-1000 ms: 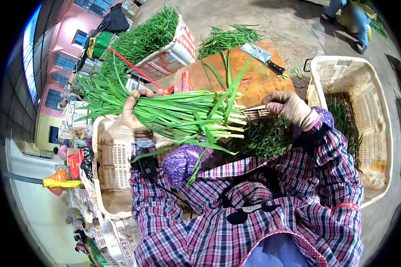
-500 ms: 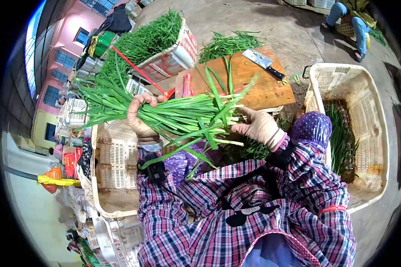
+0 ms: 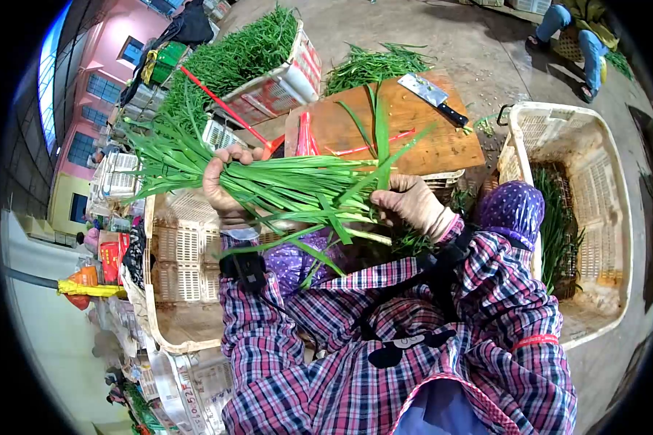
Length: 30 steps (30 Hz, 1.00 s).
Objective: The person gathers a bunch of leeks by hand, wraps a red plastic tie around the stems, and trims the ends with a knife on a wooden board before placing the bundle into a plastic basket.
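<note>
A thick bunch of garlic chives [image 3: 297, 185] lies sideways across my front, long flat leaves to the left and pale stem ends to the right. My left hand [image 3: 228, 187] is wrapped round its leafy middle. My right hand [image 3: 417, 205] is closed at the stem ends, thumb and fingers pinching there; exactly which stalks it holds is partly hidden. Some loose leaves stick up and hang below the bunch. Just beyond is a wooden board [image 3: 406, 109] with a cleaver [image 3: 432, 98] and red strips [image 3: 374, 147] on it.
An empty-looking white crate [image 3: 185, 290] stands at left, and another crate [image 3: 595, 210] with some greens is at right. Behind, a crate [image 3: 286, 90] is heaped with greens beside a green pile [image 3: 374, 67]. A red stick [image 3: 221, 105] leans there. Another person [image 3: 573, 43] sits far right.
My right hand has shifted slightly left and down along the stem ends, its fingers drawn closer together. The bunch stays in my left hand, and the view has shifted slightly.
</note>
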Each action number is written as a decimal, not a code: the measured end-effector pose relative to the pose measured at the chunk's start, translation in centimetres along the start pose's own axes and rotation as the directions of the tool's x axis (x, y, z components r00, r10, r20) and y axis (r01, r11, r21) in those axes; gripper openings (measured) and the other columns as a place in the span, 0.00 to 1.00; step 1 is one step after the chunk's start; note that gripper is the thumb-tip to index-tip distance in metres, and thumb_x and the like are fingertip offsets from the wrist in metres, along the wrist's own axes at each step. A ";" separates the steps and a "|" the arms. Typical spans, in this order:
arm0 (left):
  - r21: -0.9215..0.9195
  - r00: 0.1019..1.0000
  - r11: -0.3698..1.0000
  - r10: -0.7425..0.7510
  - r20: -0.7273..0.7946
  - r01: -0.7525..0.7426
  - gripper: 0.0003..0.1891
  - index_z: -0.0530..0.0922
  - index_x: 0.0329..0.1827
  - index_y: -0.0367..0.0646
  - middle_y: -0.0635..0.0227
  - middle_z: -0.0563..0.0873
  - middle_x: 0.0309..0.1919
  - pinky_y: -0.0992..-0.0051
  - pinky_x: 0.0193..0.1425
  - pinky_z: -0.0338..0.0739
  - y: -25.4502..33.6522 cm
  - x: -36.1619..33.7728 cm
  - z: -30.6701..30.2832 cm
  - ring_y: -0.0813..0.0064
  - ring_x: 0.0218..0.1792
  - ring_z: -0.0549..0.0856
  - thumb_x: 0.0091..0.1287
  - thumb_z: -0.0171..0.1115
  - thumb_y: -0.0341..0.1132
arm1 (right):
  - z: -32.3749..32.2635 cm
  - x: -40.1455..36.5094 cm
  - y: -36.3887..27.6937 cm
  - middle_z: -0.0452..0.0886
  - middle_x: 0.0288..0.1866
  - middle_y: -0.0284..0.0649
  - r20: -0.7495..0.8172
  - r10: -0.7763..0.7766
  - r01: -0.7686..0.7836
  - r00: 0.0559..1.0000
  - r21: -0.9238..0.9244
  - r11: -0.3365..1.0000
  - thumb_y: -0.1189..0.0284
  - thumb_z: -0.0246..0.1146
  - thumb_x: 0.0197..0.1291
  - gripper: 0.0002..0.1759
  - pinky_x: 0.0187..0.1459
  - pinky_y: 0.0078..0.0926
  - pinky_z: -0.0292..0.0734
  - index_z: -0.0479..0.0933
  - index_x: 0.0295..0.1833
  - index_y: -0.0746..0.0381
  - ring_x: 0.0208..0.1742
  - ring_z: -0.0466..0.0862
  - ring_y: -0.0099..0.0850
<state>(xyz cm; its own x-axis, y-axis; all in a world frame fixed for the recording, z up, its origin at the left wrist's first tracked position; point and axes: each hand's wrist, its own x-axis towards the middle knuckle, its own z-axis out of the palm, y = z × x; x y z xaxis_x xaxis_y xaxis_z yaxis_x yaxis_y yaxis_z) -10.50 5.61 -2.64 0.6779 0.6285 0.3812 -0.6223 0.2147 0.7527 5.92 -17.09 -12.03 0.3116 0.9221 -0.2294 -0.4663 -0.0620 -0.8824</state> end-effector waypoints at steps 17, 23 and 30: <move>-0.243 0.995 0.969 -0.051 -0.081 0.030 0.12 0.70 0.36 0.45 0.68 0.76 0.29 0.65 0.42 0.77 5.5 -0.9 -9.6 0.66 0.36 0.79 0.66 0.50 0.45 | -5.7 -4.5 -1.9 0.82 0.43 0.49 0.108 0.269 0.035 0.957 -0.964 0.262 0.56 0.67 0.53 0.36 0.46 0.36 0.75 0.65 0.66 0.53 0.44 0.82 0.42; -0.286 0.975 0.933 -0.210 0.068 0.220 0.14 0.67 0.36 0.44 0.64 0.78 0.34 0.61 0.46 0.74 5.9 -1.5 -9.1 0.68 0.39 0.77 0.67 0.50 0.47 | -1.9 -1.9 -0.5 0.81 0.41 0.33 0.096 -0.104 0.116 0.990 -0.135 0.984 0.67 0.68 0.56 0.27 0.44 0.16 0.75 0.71 0.59 0.65 0.41 0.78 0.19; -0.421 0.984 0.891 -0.180 0.013 0.169 0.08 0.66 0.32 0.51 0.74 0.70 0.26 0.60 0.51 0.69 5.2 -1.2 -8.8 0.69 0.42 0.74 0.64 0.54 0.41 | 1.0 -0.8 -0.6 0.78 0.40 0.30 0.207 -0.016 0.000 0.978 0.078 0.997 0.59 0.65 0.58 0.30 0.38 0.18 0.69 0.69 0.61 0.65 0.36 0.73 0.19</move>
<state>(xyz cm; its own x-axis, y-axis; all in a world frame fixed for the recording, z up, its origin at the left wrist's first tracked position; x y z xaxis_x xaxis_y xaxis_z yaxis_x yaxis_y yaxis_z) -18.03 12.56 -3.93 0.7839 0.5699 0.2465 -0.6051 0.6120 0.5092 5.12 -17.38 -10.91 0.1411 0.9820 -0.1255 -0.5293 -0.0323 -0.8478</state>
